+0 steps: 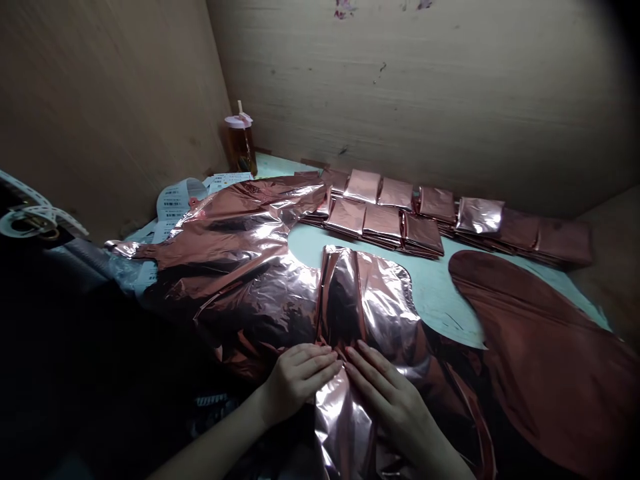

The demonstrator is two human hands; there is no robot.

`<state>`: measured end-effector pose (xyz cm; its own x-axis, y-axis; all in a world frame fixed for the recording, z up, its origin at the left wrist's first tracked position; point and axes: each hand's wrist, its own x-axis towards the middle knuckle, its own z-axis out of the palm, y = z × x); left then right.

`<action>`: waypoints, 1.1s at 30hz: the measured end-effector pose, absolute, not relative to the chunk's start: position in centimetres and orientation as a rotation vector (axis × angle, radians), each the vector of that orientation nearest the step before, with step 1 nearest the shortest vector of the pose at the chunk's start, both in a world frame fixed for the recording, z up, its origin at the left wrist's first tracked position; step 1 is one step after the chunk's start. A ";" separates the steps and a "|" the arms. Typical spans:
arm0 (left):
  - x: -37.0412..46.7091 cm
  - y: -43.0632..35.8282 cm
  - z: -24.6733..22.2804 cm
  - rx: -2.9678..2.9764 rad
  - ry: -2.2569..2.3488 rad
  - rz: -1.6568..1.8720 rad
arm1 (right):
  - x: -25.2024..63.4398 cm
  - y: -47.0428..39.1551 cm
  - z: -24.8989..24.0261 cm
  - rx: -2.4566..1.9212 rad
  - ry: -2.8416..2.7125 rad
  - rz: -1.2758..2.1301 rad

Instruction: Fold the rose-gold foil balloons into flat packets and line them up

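Note:
Both hands lie on a shiny rose-gold foil balloon point(367, 293), flat and uninflated, near the front of the table. My left hand point(303, 373) rests on it with the fingers stretched together and the tips pressing the foil. From the other side my right hand point(387, 387) lies flat, fingers extended, its tips almost meeting those of the left. A strip of foil hangs over the front edge between the wrists. To the left spreads more creased rose-gold foil point(240, 260) with a narrow tail. Another rounded foil piece point(555, 353) lies at the right.
Several folded foil packets point(383, 223) sit in rows along the back board. A lidded drink cup point(242, 147) with a straw stands in the back left corner, near barcode label sheets point(173, 203). Wooden boards point(425, 87) wall in the pale green tabletop point(440, 307).

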<state>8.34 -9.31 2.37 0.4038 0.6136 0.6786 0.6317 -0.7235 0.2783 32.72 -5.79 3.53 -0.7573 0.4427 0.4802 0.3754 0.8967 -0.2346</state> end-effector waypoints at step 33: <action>5.1 -9.2 4.2 -2.838 -1.152 -0.751 | 32.3 -7.0 4.5 -0.758 -2.749 0.183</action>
